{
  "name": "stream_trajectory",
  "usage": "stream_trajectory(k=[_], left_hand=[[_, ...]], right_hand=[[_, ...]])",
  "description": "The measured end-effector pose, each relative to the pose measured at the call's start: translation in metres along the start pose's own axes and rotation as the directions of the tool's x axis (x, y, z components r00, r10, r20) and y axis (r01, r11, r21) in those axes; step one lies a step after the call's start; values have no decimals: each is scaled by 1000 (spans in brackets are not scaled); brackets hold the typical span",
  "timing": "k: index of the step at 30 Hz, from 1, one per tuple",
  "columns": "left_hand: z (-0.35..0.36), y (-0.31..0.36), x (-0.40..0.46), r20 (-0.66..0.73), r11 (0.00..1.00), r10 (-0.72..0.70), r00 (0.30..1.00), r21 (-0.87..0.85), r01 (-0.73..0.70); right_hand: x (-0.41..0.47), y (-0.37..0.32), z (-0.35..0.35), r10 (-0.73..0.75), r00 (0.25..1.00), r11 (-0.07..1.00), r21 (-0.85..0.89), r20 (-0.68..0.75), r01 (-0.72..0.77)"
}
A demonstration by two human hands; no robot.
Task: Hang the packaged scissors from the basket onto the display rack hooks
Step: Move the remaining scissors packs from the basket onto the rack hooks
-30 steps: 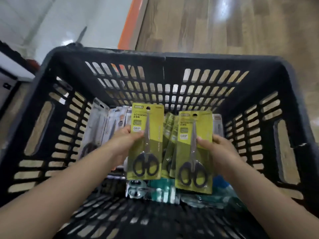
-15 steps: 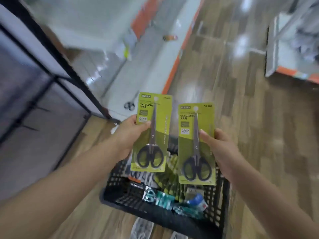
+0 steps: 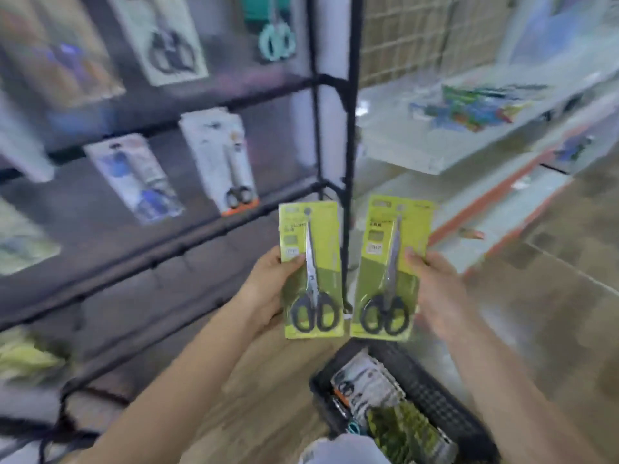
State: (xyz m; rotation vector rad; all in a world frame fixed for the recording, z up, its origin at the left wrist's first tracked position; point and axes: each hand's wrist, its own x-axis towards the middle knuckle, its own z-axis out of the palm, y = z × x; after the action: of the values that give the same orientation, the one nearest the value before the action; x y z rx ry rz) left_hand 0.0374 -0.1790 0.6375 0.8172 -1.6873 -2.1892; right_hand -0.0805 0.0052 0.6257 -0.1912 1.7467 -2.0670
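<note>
Lime-green scissors pkgs, black handles, upright, left hand (image 3: 268, 289) & right hand (image 3: 438, 293)

Two lime-green scissor cards (image 3: 313, 269) w/ black-handled scissors; black slotted plastic basket (image 3: 432, 400); black metal display rack (image 3: 331, 78); wood-grain brown floor (image 3: 268, 380).

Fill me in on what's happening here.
A person is restocking scissors. The left hand holds one green scissors pack and the right hand holds another, both upright in front of the black display rack. Neither is on a hook yet. The basket on the floor below holds more packs.
</note>
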Motion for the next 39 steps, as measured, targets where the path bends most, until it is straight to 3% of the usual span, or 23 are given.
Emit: stream_trajectory(k=[7, 10, 14, 17, 23, 30, 39], left_hand=[[-97, -65, -133, -426, 988, -82, 901, -150, 19], [-134, -97, -187, -565, 960, -164, 809, -282, -2], [-176, -127, -247, -697, 946, -234, 678, -323, -5], [-208, -134, -279, -750, 934, -271, 603, -356, -24], [-284, -123, -309, -815, 915, -249, 523, -375, -147], [-374, -114, -300, -824, 916, -270, 497, -379, -131], [-413, -125, -264, -799, 900, -339, 497, -429, -77]], right_hand=[[-70, 84, 63, 247, 920, 961, -197, 305, -193], [-102, 116, 89, 364, 846, 910, -343, 389, -234], [-140, 144, 126, 455, 747, 855, -472, 486, -214], [-155, 157, 160, 511, 686, 815, -546, 518, -194], [-179, 174, 264, 537, 581, 784, -616, 611, -77], [-193, 199, 379, 502, 566, 811, -584, 654, -45], [-178, 247, 429, 529, 606, 772, -634, 594, -52]])
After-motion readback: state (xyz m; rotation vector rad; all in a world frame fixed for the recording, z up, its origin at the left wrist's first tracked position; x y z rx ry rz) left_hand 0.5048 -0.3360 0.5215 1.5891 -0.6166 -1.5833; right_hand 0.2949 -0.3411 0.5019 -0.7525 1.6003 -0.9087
